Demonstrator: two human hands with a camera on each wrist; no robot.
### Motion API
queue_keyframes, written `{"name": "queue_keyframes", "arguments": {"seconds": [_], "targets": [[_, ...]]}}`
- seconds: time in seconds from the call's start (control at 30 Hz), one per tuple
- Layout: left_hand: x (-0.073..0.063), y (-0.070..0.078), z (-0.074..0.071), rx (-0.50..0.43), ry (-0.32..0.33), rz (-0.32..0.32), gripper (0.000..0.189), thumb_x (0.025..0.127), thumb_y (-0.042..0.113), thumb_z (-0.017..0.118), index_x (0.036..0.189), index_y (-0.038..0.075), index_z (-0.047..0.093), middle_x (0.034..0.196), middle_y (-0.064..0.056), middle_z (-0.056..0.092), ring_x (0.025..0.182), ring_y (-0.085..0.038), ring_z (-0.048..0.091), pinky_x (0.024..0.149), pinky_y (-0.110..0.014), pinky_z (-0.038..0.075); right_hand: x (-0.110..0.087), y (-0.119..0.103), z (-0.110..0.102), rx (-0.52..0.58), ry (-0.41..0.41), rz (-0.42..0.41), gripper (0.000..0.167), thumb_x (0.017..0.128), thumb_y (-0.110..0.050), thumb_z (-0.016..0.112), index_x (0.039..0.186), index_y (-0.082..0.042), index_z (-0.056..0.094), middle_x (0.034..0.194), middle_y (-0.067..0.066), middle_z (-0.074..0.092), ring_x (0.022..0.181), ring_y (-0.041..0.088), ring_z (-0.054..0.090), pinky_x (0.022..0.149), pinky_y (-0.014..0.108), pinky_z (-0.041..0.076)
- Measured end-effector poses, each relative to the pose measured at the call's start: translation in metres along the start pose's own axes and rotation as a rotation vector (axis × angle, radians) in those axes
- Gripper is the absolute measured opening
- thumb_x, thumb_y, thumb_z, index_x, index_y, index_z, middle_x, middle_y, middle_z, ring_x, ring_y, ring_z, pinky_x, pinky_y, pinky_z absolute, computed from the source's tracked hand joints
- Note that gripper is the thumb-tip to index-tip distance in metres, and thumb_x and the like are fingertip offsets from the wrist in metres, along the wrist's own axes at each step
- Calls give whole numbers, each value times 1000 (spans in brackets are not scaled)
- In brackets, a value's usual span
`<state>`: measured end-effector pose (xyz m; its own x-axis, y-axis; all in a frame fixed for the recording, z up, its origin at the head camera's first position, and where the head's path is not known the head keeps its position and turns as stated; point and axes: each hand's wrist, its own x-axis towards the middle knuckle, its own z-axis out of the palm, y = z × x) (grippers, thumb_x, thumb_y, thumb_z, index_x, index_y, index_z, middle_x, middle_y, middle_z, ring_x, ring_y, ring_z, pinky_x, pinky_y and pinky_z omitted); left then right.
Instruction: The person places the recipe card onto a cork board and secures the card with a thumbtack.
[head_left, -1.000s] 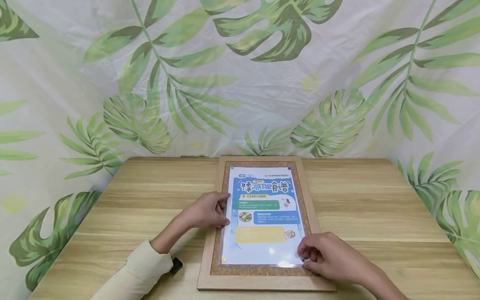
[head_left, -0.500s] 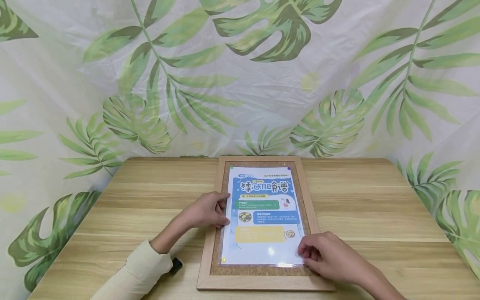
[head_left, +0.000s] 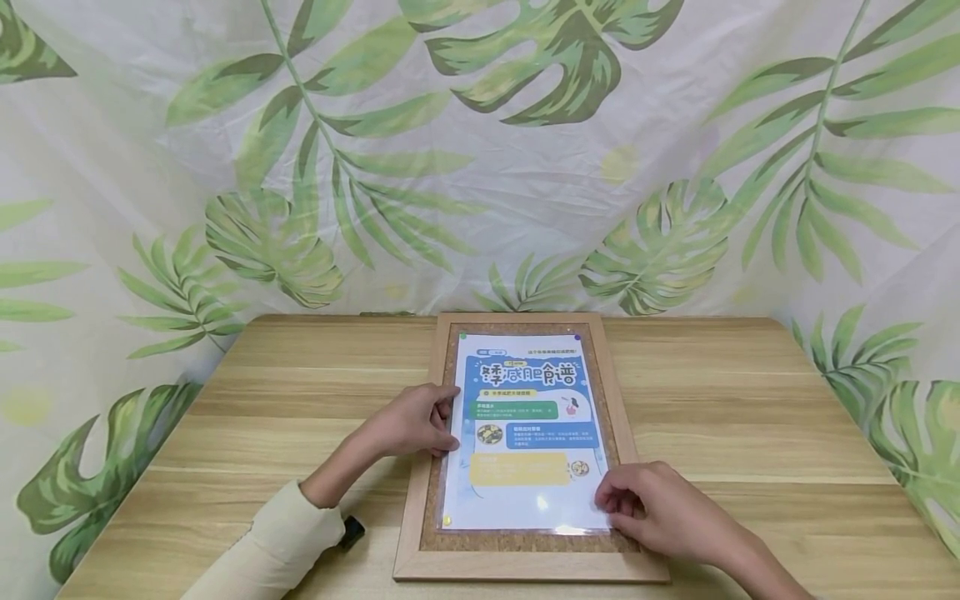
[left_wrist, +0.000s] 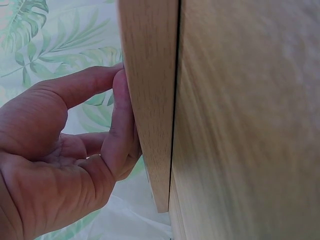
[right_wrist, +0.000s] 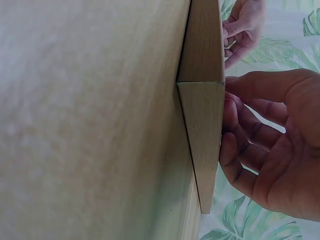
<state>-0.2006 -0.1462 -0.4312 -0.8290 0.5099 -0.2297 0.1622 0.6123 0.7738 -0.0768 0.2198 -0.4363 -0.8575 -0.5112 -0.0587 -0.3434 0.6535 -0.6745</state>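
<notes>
A printed poster sheet in a clear sleeve lies on a wood-framed cork board. Coloured push pins stand at three corners: a green push pin, a purple push pin and a yellow push pin. My left hand rests its thumb and fingertips on the sheet's left edge, thumb and forefinger spread apart. At the lower right corner, my right hand presses its thumb there with the other fingers curled. That corner's pin spot is covered; whether the fingers pinch anything is hidden.
The wooden table extends on both sides of the board. A small black object sits by the left sleeve. Behind the table hangs a leaf-patterned cloth.
A small dark pin showed at the right thumb a second ago; the thumb has shifted slightly and now covers it. The left hand, sheet and board have not moved.
</notes>
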Motion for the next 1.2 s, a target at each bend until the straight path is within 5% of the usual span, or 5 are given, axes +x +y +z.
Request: {"name": "queue_keyframes", "arguments": {"seconds": [0.73, 1.2], "targets": [[0, -1, 2, 3, 11, -5, 84, 84, -7, 86, 156, -14, 43, 99, -14, 61, 72, -13, 72, 62, -29, 68, 1, 8, -4, 86, -35, -53, 10, 98, -7, 77, 98, -17, 75, 84, -14, 70, 75, -5, 61, 64, 18, 58], [-1, -1, 1, -7, 3, -5, 85, 85, -7, 85, 157, -14, 41, 100, -15, 61, 70, -14, 72, 62, -30, 68, 2, 10, -2, 57, 17, 1, 14, 92, -10, 84, 98, -18, 74, 85, -13, 68, 74, -3, 58, 63, 19, 56]]}}
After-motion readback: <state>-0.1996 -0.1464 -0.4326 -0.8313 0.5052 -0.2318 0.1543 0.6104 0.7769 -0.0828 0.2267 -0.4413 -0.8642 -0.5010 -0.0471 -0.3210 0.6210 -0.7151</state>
